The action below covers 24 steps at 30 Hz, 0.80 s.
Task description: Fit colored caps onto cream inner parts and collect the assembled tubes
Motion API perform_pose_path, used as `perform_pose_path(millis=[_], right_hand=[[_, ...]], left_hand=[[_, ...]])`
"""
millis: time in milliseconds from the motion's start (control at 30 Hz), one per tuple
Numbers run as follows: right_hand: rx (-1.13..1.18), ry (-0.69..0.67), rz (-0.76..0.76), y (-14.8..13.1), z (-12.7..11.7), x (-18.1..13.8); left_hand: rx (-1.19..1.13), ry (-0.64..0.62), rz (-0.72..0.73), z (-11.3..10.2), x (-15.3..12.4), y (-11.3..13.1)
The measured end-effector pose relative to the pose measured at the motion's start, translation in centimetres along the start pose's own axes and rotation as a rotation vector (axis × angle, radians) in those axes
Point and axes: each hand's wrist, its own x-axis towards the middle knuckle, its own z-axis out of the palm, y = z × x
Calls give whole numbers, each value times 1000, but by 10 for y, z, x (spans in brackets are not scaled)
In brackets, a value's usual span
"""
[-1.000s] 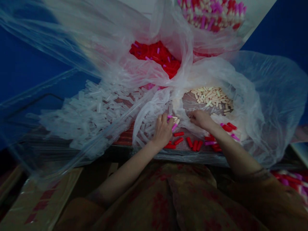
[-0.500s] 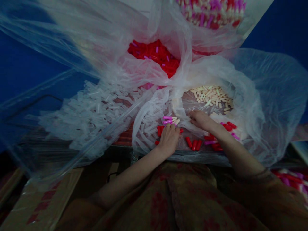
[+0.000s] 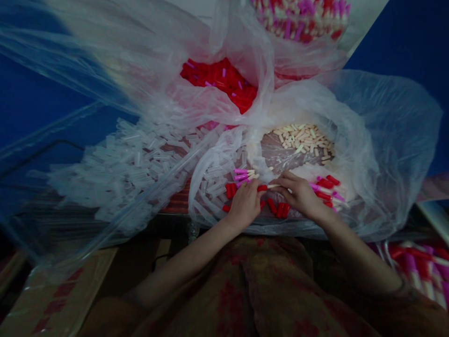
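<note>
My left hand (image 3: 245, 205) is closed, pinching a short red plastic tube (image 3: 262, 187) at its fingertips. Against the tube's right end is a slim cream peg (image 3: 273, 186), gripped by the closed fingers of my right hand (image 3: 297, 193). How far the peg sits inside the tube I cannot tell. Just beyond my left fingers lie several magenta tubes with cream ends (image 3: 241, 177). Loose red tubes (image 3: 280, 209) rest on the plastic sheet between my wrists. Red and magenta pieces (image 3: 328, 189) lie just right of my right hand.
Cream pegs (image 3: 305, 139) are heaped in an open clear bag (image 3: 361, 140). Clear tubes (image 3: 129, 173) spread across the left side. Behind, another bag holds red tubes (image 3: 224, 84). Finished-looking pieces fill a container (image 3: 305, 18) at the back; a cardboard box (image 3: 59, 290) stands low left.
My right hand has come back from near the peg heap toward my left hand, bringing a cream peg to the red tube. The view has shifted slightly.
</note>
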Motion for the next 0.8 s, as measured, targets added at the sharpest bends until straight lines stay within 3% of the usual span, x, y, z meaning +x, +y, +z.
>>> perform_pose_path(millis=[100,300,433,600,700,800], right_hand=[[20,38,-25,0,2,-1],[48,-8,-113,-7,-7,2],[-4,-1,-157,-12,-6,2],[-26,10,-152,-11,7,6],[-12,-64,-110,-1,6,19],[-8,-86,-29,19,-3,40]], left_hand=[[-161,-23,14,-7,0,0],[-318,25,59,-18,-1,3],[-240,20,137,-20,-1,1],[-197,44,129,-10,-2,-7],[-192,79,99,-6,3,-14],[-24,129,37,-9,13,-22]])
